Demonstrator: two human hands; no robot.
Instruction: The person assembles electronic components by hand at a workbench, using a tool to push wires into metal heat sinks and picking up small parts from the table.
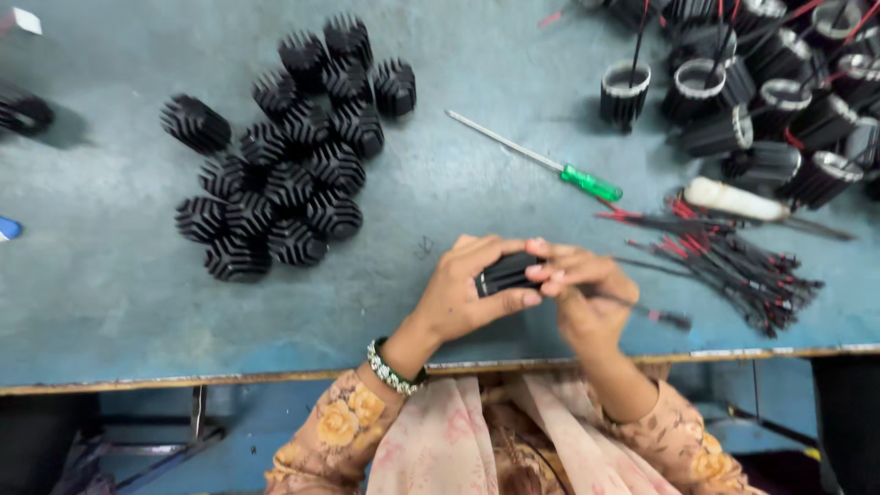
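Finned black cylinder (506, 272) seemingly lengthwise left-right between hands

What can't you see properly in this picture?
Head view:
- The finned black part: mostly covered by the left hand and right hand.
- The wire: where it goes in is hidden by fingers.
- The wired parts: cut off by the top and right edges.
- The blue thing: cut off at the left edge.

left hand (467, 293): grips black finned heat sink (507, 272)
right hand (577, 289): pinches its end, wire (653, 313) trailing toward 3 o'clock
screwdriver (550, 165): 12 o'clock of hands
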